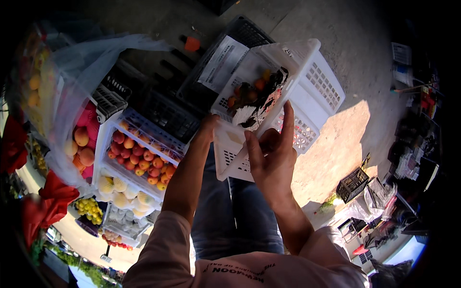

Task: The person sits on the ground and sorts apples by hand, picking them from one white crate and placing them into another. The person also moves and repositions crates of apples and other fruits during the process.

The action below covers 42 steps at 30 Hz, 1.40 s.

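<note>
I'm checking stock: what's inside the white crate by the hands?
Several orange fruits, dark ragged material and a white ridged piece show inside the white crate. Whatever lies beneath them is covered.

Upper garment: a pale, short-sleeved T-shirt (297,271) — off-white or light pink, the mixed sun and shade making the tint uncertain. Dark lettering (235,272) runs across the chest in more than one line. Sleeves (165,235) loose, ending near the elbow. Left hand (209,125) and right hand (275,157) bare. Trousers (211,211): blue, apparently denim — long-legged.
</note>
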Motion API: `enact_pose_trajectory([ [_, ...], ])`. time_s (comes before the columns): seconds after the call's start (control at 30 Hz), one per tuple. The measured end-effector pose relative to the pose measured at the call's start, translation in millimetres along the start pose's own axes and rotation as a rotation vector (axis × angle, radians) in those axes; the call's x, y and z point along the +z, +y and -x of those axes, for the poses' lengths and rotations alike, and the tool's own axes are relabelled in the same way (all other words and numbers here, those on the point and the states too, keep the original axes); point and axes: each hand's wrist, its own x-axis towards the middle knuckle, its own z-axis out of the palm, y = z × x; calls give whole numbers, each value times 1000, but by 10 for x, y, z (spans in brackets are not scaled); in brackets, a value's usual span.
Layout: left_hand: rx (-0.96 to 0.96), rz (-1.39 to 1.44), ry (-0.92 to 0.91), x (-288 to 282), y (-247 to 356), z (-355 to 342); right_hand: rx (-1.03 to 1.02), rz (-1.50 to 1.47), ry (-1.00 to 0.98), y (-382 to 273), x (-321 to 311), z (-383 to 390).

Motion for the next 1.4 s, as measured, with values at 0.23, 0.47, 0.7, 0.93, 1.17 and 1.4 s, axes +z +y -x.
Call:
enact_pose_trajectory([
  [0.23,33,56,-68,44,-85,176,76,-21,-10,-226,-94,45],
  [0.47,54,88,-170,493,-170,454,41,167,-32,-391,-26,46],
  [0.7,38,60,-274,709,-122,604,26,195,-24,-446,-70,88],
  [0.93,94,23,-214,844,-128,738,50,163,6,-335,-456,265],
  [1.17,203,-43,-159,648,-633,199,-34,75,-17,-41,-525,578],
  [1.4,-12,-43,-393,647,-475,364,-129,75,-38,-129,-309,473],
])
